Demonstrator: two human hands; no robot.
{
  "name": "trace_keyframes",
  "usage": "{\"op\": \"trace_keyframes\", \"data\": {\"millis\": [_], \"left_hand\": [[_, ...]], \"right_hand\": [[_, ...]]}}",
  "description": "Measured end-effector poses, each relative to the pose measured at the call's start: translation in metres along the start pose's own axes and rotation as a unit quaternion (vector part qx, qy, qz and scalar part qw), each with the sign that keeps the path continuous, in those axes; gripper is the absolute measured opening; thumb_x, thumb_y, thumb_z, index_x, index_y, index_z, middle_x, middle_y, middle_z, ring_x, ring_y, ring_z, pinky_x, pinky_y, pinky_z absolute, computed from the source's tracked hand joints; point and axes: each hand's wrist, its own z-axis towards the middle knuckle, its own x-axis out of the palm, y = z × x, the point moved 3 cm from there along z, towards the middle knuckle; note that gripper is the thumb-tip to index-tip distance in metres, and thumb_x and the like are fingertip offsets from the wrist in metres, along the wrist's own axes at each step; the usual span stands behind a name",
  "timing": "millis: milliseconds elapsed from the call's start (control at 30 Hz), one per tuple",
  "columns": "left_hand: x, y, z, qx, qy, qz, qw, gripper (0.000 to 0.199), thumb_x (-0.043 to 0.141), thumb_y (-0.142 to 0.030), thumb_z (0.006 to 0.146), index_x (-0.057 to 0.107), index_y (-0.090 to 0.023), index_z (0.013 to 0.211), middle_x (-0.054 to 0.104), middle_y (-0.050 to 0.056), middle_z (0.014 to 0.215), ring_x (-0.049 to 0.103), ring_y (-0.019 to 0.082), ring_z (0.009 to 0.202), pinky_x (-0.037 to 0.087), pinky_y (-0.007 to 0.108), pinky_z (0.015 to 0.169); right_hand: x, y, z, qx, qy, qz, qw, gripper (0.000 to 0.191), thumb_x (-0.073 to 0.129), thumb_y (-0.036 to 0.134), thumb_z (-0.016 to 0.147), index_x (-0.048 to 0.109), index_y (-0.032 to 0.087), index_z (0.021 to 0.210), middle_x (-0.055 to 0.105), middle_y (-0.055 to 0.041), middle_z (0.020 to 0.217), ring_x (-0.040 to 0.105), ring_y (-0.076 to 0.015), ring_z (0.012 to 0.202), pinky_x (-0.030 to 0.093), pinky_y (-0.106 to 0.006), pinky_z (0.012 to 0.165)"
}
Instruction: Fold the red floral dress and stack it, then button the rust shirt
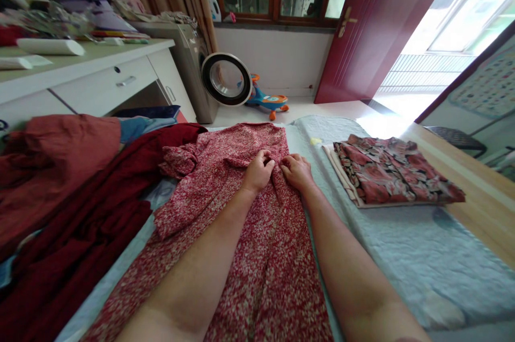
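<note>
A red dress (225, 191) with a small pale pattern lies spread lengthwise before me, one short sleeve (179, 159) bunched out to the left. My left hand (259, 171) is over its upper part, thumb and fingers pinched together on the cloth. Close beside it, my right hand (296, 171) has its curled fingers closed on the dress near its right edge. Small folds run through the fabric between the two hands. My forearms cover much of the lower dress.
Dark red clothes (92, 213) and a rust-coloured garment (60, 159) are heaped at left. A folded floral shirt (398, 170) lies at right on the pale blue quilt (402, 240). Beyond are a washing machine with its round door (227, 79) swung out and a toy ride-on (267, 100).
</note>
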Motion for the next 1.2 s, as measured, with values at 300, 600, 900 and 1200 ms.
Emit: {"op": "trace_keyframes", "data": {"millis": [300, 600, 900, 1200], "left_hand": [[-0.002, -0.004, -0.011, -0.073, 0.141, -0.085, 0.984, 0.107, 0.074, -0.012, 0.061, 0.019, -0.022, 0.152, 0.060, 0.010, 0.120, 0.063, 0.019, 0.092, 0.053, 0.038, 0.086], [-0.014, -0.013, -0.002, -0.007, 0.125, 0.208, 0.970, 0.032, 0.061, -0.008, 0.072, 0.064, -0.017, 0.102, 0.071, 0.005, 0.099, 0.065, 0.019, 0.091, 0.049, 0.031, 0.089], [-0.013, -0.012, -0.010, -0.018, 0.165, 0.323, 0.932, 0.041, 0.067, -0.018, 0.075, 0.059, -0.024, 0.114, 0.070, 0.006, 0.109, 0.065, 0.022, 0.099, 0.047, 0.030, 0.088], [-0.010, -0.042, -0.018, 0.092, 0.089, 0.455, 0.881, 0.023, 0.057, -0.025, 0.086, 0.065, -0.020, 0.106, 0.061, 0.011, 0.113, 0.055, 0.027, 0.109, 0.045, 0.037, 0.094]], "right_hand": [[0.001, -0.001, 0.000, 0.000, 0.001, -0.001, 1.000, 0.030, 0.053, 0.037, 0.090, 0.066, 0.026, 0.115, 0.060, -0.0065, 0.125, 0.052, -0.0243, 0.114, 0.037, -0.036, 0.098], [-0.001, 0.001, 0.000, -0.001, 0.016, -0.014, 1.000, 0.030, 0.051, 0.038, 0.091, 0.066, 0.026, 0.114, 0.059, -0.0069, 0.126, 0.051, -0.0253, 0.115, 0.036, -0.036, 0.098], [0.000, 0.002, -0.001, -0.006, 0.013, -0.016, 1.000, 0.031, 0.052, 0.037, 0.090, 0.065, 0.025, 0.115, 0.058, -0.0079, 0.126, 0.050, -0.0260, 0.115, 0.036, -0.037, 0.099], [0.003, 0.001, 0.000, -0.009, 0.011, -0.020, 1.000, 0.034, 0.050, 0.037, 0.091, 0.062, 0.025, 0.120, 0.058, -0.0073, 0.131, 0.049, -0.0260, 0.119, 0.035, -0.037, 0.101]]}}
